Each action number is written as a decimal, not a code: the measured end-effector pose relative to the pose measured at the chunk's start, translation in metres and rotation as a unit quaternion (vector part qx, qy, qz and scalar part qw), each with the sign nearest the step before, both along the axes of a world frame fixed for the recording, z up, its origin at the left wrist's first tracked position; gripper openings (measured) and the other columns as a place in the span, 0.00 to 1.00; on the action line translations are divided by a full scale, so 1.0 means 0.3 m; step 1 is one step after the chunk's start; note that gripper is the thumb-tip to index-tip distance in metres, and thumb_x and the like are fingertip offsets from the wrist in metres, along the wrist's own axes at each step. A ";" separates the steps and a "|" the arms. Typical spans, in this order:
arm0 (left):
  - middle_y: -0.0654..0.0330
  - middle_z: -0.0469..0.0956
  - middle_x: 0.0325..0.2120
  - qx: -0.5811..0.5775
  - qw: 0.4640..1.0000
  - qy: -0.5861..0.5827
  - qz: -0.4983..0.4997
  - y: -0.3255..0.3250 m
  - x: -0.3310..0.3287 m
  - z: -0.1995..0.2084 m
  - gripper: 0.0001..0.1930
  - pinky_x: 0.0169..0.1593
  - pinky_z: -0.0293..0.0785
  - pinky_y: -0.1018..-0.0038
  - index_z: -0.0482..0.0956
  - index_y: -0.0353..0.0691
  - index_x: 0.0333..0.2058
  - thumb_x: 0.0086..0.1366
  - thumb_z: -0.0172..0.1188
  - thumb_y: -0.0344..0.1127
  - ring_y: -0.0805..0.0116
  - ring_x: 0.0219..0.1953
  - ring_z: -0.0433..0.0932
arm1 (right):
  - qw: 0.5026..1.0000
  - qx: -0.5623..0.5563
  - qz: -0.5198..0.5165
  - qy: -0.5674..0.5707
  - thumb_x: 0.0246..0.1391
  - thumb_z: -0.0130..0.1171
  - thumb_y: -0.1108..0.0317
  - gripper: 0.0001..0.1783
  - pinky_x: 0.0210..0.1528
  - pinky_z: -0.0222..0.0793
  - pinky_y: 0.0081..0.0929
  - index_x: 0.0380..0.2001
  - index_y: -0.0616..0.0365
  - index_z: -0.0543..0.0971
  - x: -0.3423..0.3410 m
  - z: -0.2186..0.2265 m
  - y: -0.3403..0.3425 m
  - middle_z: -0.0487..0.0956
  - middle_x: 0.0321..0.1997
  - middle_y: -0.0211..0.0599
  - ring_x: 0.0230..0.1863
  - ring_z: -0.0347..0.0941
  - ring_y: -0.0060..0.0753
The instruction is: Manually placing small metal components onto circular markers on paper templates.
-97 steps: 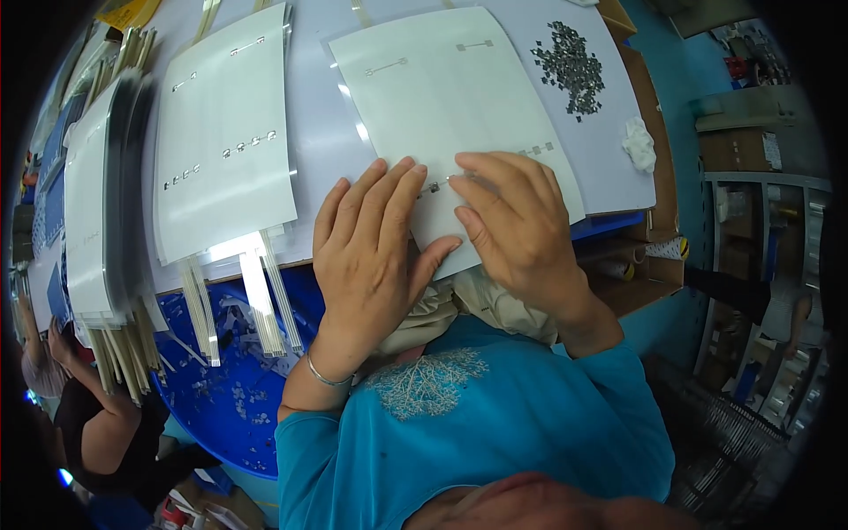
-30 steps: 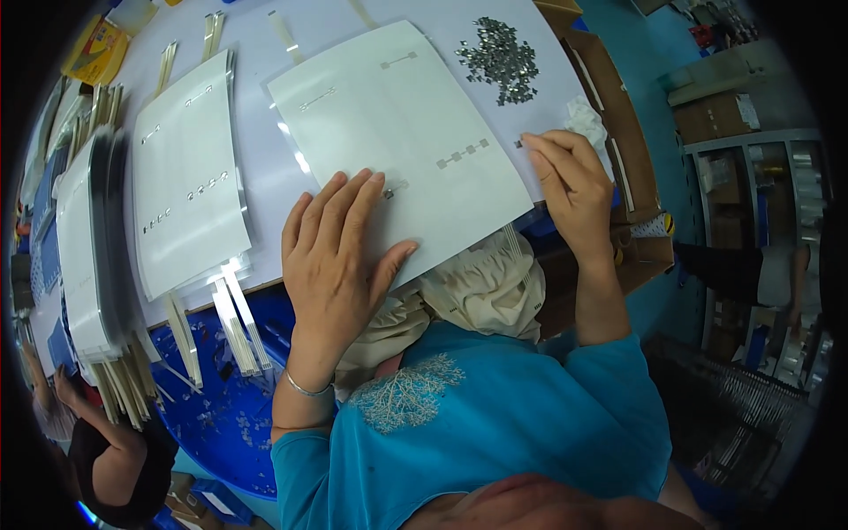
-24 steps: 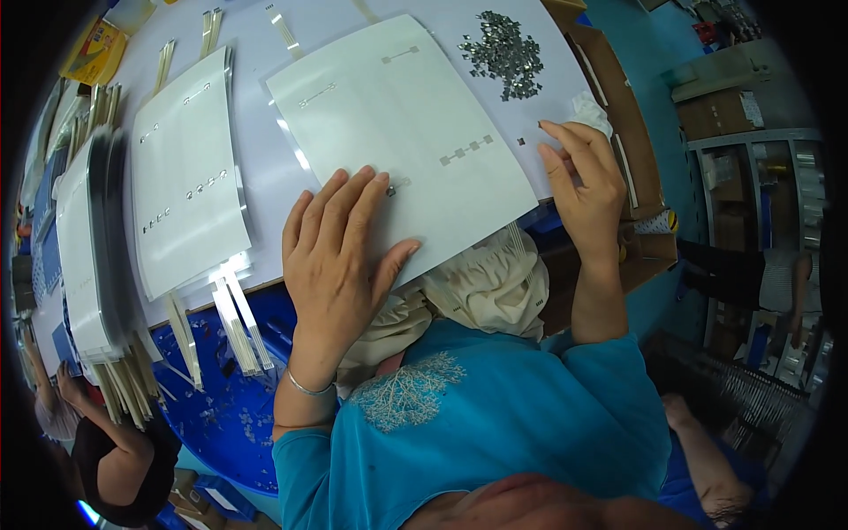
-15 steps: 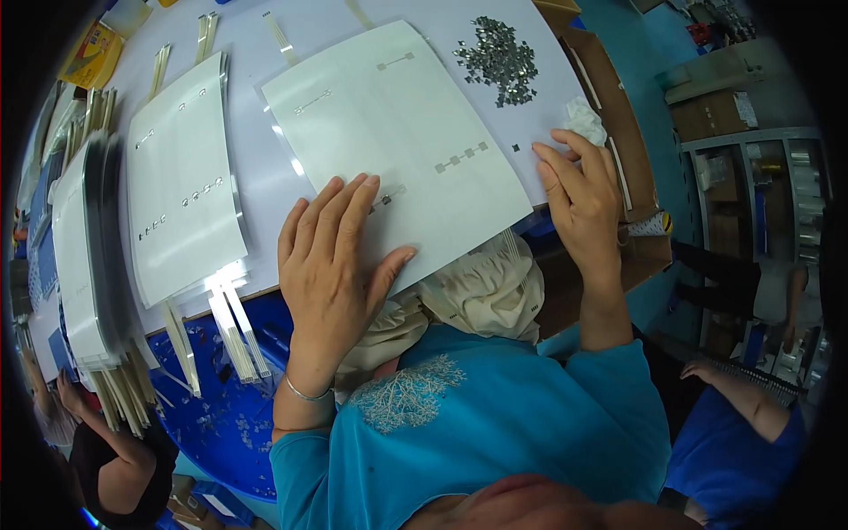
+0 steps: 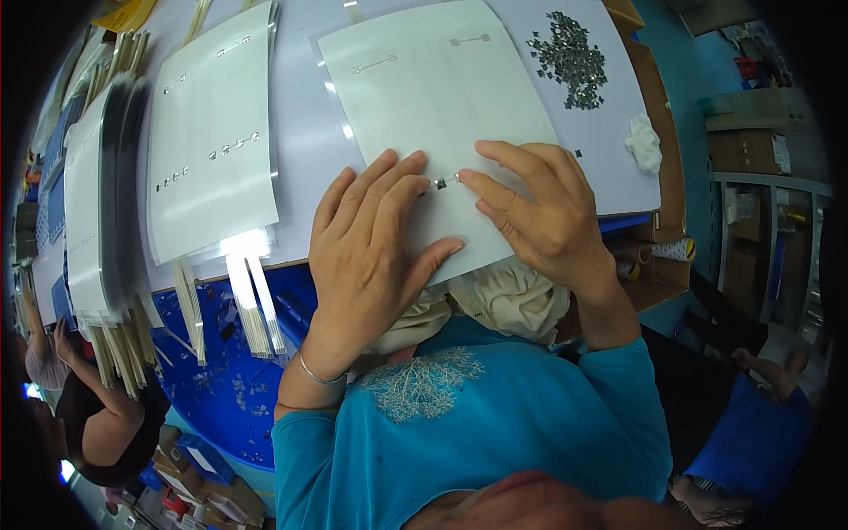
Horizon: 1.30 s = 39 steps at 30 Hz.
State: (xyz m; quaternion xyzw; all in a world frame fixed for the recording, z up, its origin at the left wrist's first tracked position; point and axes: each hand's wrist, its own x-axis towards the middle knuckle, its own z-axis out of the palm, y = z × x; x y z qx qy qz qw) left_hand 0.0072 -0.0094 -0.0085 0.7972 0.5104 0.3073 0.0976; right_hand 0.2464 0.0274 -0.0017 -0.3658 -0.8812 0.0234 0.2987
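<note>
A white flexible sheet (image 5: pixel 442 97) lies on the table in front of me, marked with thin dumbbell-shaped outlines. My left hand (image 5: pixel 362 234) rests on its near left part, fingers extended and thumb spread. My right hand (image 5: pixel 552 203) reaches over the near right part with its fingers apart. Its index fingertip presses on a short row of small marks, next to a small dark square piece (image 5: pixel 441 184); whether anything lies under that fingertip is hidden. The right hand covers part of the sheet, including its right-hand row of squares.
A pile of small shiny metal squares (image 5: pixel 570 66) lies at the far right, with one loose square (image 5: pixel 579 154) nearer. Crumpled white tissue (image 5: pixel 643 143) sits by the table edge. Left are another marked sheet (image 5: pixel 212 132), a stack of sheets (image 5: pixel 88 212) and a blue tub (image 5: pixel 221 389).
My right hand has moved left from beside the sheet onto it, its index finger now touching the row. My left hand stays on the sheet. The whole view has shifted slightly.
</note>
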 end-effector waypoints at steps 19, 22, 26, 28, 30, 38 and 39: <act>0.60 0.81 0.63 0.023 0.997 0.079 -0.004 0.009 0.015 0.023 0.36 0.71 0.69 0.53 0.81 0.52 0.65 0.62 0.73 0.62 0.53 0.67 0.77 | 0.981 -0.085 -0.074 0.157 0.62 0.70 0.78 0.12 0.46 0.80 0.30 0.49 0.65 0.89 -0.023 -0.020 -0.058 0.86 0.52 0.42 0.47 0.81 0.38; 0.61 0.80 0.59 0.043 0.993 0.111 -0.012 0.023 0.024 0.028 0.34 0.69 0.70 0.52 0.83 0.60 0.66 0.63 0.70 0.63 0.54 0.64 0.77 | 0.988 -0.028 -0.094 0.123 0.60 0.72 0.77 0.12 0.42 0.78 0.32 0.47 0.63 0.90 -0.038 -0.033 -0.040 0.86 0.49 0.39 0.42 0.80 0.37; 0.59 0.79 0.61 0.051 0.991 0.116 -0.044 0.035 -0.013 0.020 0.30 0.70 0.70 0.50 0.85 0.60 0.64 0.66 0.68 0.61 0.53 0.65 0.77 | 0.987 -0.021 -0.101 0.125 0.58 0.73 0.78 0.13 0.41 0.77 0.32 0.47 0.62 0.90 -0.044 -0.036 -0.044 0.85 0.48 0.37 0.40 0.78 0.37; 0.58 0.80 0.62 0.033 0.992 0.114 -0.043 0.022 -0.042 0.023 0.29 0.71 0.70 0.50 0.86 0.60 0.64 0.66 0.67 0.60 0.53 0.67 0.77 | 0.985 -0.023 -0.103 0.135 0.58 0.73 0.78 0.13 0.40 0.76 0.32 0.47 0.62 0.90 -0.044 -0.040 -0.040 0.85 0.47 0.36 0.39 0.78 0.36; 0.58 0.80 0.64 0.013 0.992 0.114 -0.046 -0.002 -0.076 0.017 0.29 0.72 0.70 0.49 0.86 0.59 0.64 0.67 0.67 0.59 0.52 0.68 0.77 | 0.985 -0.027 -0.100 0.135 0.58 0.73 0.78 0.13 0.40 0.76 0.31 0.47 0.61 0.90 -0.045 -0.038 -0.042 0.85 0.47 0.37 0.38 0.76 0.35; 0.52 0.82 0.65 0.003 0.997 0.083 -0.004 -0.055 -0.112 0.002 0.25 0.75 0.67 0.46 0.88 0.49 0.62 0.70 0.66 0.51 0.45 0.72 0.76 | 0.986 -0.015 -0.101 0.135 0.58 0.73 0.78 0.12 0.40 0.76 0.31 0.46 0.62 0.90 -0.031 -0.036 -0.044 0.85 0.47 0.37 0.38 0.77 0.36; 0.51 0.82 0.64 0.010 0.997 0.076 -0.007 -0.051 -0.111 -0.004 0.24 0.75 0.67 0.46 0.88 0.47 0.61 0.70 0.67 0.49 0.45 0.71 0.76 | 0.986 -0.016 -0.105 0.129 0.58 0.72 0.79 0.12 0.40 0.77 0.32 0.46 0.62 0.89 -0.031 -0.036 -0.045 0.85 0.47 0.38 0.39 0.78 0.36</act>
